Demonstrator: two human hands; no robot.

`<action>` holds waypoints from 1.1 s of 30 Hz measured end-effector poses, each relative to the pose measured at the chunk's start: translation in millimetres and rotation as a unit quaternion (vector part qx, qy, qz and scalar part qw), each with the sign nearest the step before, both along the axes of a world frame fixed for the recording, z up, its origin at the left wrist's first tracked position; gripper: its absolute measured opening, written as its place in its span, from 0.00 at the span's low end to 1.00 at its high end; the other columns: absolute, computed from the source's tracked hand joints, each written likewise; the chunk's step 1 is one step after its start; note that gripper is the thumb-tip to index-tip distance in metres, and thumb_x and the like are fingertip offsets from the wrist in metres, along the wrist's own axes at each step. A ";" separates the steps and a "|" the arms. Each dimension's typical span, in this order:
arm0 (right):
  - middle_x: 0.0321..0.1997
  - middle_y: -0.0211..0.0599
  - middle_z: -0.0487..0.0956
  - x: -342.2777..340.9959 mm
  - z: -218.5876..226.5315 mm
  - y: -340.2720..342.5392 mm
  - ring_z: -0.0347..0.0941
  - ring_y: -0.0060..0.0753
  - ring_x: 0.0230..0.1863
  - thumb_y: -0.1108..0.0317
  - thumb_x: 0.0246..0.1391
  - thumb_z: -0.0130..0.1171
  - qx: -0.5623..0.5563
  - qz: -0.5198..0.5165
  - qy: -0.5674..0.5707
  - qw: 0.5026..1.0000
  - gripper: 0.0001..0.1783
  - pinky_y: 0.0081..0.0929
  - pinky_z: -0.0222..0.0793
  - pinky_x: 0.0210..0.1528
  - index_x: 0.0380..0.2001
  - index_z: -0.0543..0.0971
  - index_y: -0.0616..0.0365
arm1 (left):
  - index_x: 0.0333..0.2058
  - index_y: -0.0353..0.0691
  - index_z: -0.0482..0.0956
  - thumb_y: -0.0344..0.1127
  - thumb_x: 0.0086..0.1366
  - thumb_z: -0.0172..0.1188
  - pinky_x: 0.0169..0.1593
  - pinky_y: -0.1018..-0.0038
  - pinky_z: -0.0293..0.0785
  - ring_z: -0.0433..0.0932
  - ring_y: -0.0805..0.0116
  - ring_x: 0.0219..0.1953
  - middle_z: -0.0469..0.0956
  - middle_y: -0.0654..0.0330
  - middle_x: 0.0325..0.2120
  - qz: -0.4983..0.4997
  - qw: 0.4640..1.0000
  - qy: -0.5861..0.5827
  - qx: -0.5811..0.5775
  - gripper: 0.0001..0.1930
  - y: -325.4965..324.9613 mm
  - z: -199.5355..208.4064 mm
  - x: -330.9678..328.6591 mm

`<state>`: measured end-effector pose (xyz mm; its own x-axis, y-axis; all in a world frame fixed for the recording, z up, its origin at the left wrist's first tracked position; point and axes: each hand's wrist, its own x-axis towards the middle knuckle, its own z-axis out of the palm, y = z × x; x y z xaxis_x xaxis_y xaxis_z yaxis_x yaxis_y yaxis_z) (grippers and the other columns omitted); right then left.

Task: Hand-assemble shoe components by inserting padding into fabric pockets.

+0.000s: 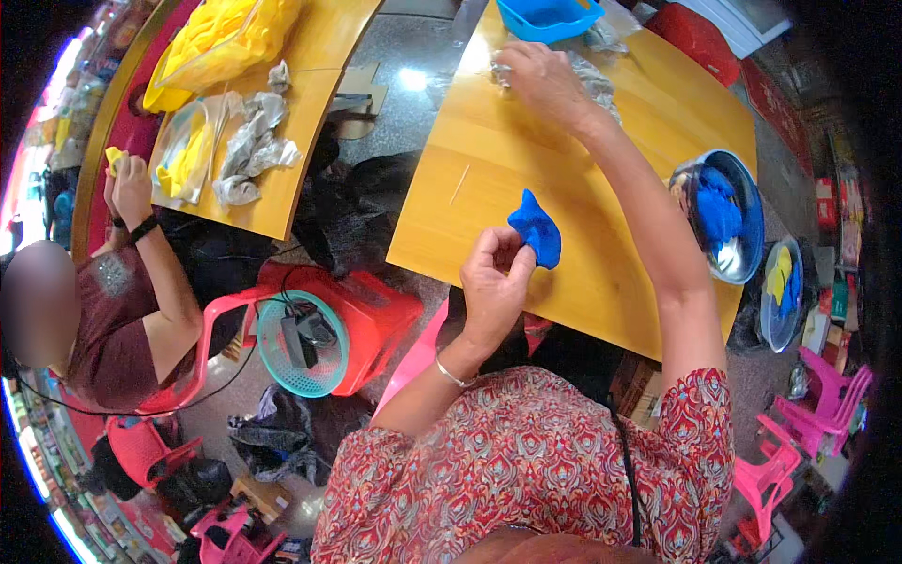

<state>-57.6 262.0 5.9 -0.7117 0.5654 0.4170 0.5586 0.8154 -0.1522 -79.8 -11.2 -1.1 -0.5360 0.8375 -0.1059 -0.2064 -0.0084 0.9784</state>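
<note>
My left hand [495,293] is above the near edge of the yellow wooden table [442,207]. Its thumb and fingers pinch a small blue soft piece [537,233], which comes to a point at the top. My right hand [550,86] reaches across to the far side, fingers curled down on crumpled clear plastic [594,86]. Part of that plastic shows by the fingertips and more of it lies to the right of the hand. A thin pale stick [459,184] lies on the tabletop to the left of the blue piece.
A blue basket [550,21] stands at the far edge. To the right is a metal bowl [684,174] of blue pieces, with a clear tub [772,329] beyond. At left, a co-worker's hand [128,188] holds something yellow beside another table [272,202]. A red chair [381,320] bears a teal basket [272,362].
</note>
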 end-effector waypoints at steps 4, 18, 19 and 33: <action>0.49 0.38 0.72 -16.0 -11.4 13.0 0.69 0.42 0.50 0.55 0.49 0.61 -0.060 -0.085 0.004 0.995 0.19 0.44 0.69 0.46 0.41 0.77 0.53 | 0.32 0.35 0.72 0.23 0.59 0.58 0.34 0.83 0.70 0.71 0.82 0.28 0.73 0.68 0.25 -0.017 0.999 -0.035 0.027 0.04 -1.5 3.4 7.1; 0.37 0.26 0.79 97.3 37.2 -51.5 0.75 0.20 0.38 0.64 0.61 0.53 -0.556 0.060 0.382 0.736 0.11 0.22 0.72 0.41 0.39 0.77 0.60 | 0.31 0.36 0.75 0.19 0.55 0.60 0.44 0.75 0.71 0.74 0.69 0.42 0.73 0.56 0.41 -0.031 0.986 0.109 0.120 0.06 -8.0 9.8 -16.8; 0.37 0.26 0.79 109.2 41.3 -63.6 0.75 0.20 0.38 0.64 0.61 0.53 -0.555 0.051 0.385 0.735 0.11 0.22 0.72 0.41 0.39 0.77 0.60 | 0.31 0.36 0.75 0.19 0.55 0.60 0.44 0.75 0.71 0.74 0.69 0.42 0.73 0.56 0.41 -0.040 0.987 0.105 0.118 0.06 -6.4 13.6 -16.9; 0.42 0.36 0.78 162.7 41.0 -194.2 0.74 0.21 0.40 0.63 0.62 0.52 -0.575 0.082 0.421 0.696 0.15 0.18 0.70 0.45 0.45 0.75 0.64 | 0.29 0.35 0.74 0.19 0.53 0.61 0.42 0.77 0.71 0.75 0.73 0.36 0.74 0.61 0.36 -0.113 0.982 0.091 0.125 0.06 -17.9 27.6 19.0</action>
<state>105.1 67.8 46.9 -0.5829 0.8100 0.0636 -0.2107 -0.0751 -0.9747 -60.8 -29.1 26.5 -0.3246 0.9250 0.1975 -0.0526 -0.2261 0.9727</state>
